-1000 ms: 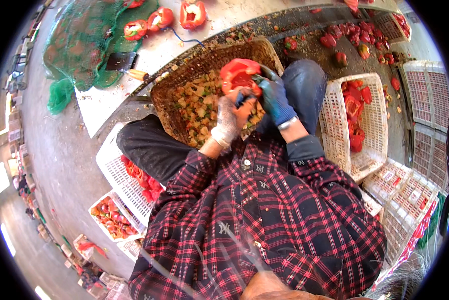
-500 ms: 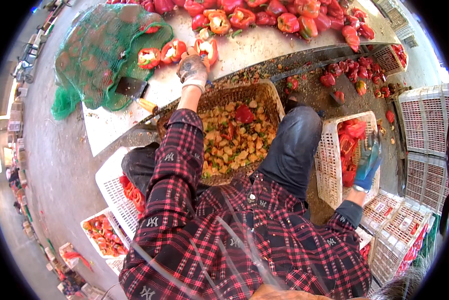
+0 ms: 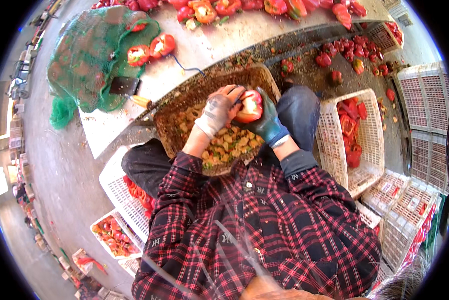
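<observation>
In front of my chest, over a brown-stained crate [image 3: 264, 76], both hands hold a cut red bell pepper [image 3: 250, 107] with its pale inside showing. My left hand [image 3: 217, 110], in a whitish, dirty glove, is closed against the pepper's left side with curled fingers. Whether a small tool is also in that hand, I cannot make out. My right hand [image 3: 270, 122], in a blue-green glove, wraps the pepper from the right. Pale pepper cores [image 3: 229, 145] lie in the crate below. Two red pepper halves [image 3: 162, 46] sit on the table beside the green mesh bag.
On the pale table [image 3: 100, 122] are a green mesh bag [image 3: 84, 65], a broad blade with a wooden handle [image 3: 124, 86], a blue cord [image 3: 187, 68] and many red peppers [image 3: 228, 6]. A white basket [image 3: 329, 145] with red pepper pieces stands right of my knee; stacked crates [image 3: 427, 100] are farther right.
My left hand came back from the table with a pepper half. My right hand moved from the white basket to the middle, and both hands now meet on the pepper.
</observation>
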Demonstrator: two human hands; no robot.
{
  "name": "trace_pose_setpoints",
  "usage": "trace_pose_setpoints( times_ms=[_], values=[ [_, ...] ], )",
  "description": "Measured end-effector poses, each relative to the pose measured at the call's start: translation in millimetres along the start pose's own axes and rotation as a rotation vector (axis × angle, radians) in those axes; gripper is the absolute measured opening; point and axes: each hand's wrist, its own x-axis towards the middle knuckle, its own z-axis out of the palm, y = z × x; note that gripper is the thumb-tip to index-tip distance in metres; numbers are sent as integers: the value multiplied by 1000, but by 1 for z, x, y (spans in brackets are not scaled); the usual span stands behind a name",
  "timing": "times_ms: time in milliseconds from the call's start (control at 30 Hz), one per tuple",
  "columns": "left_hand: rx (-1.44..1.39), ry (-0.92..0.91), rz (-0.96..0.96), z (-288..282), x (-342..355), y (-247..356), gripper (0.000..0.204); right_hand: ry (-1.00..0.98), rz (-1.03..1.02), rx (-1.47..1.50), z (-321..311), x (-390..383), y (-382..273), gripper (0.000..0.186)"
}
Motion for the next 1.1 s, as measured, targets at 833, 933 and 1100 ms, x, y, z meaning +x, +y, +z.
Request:
trace_pose_setpoints(
  times_ms=[833, 933, 1100],
  values=[
    [-16, 317, -264, 62, -33, 48, 26, 56, -91, 46, -61, 6, 28, 40],
    [34, 83, -628, 53, -52, 11, 30, 95, -206, -9, -34, -10, 25, 41],
    [262, 148, -500, 38, -59, 14, 39, 100, -41, 319, -50, 4, 25, 42]
  ],
)
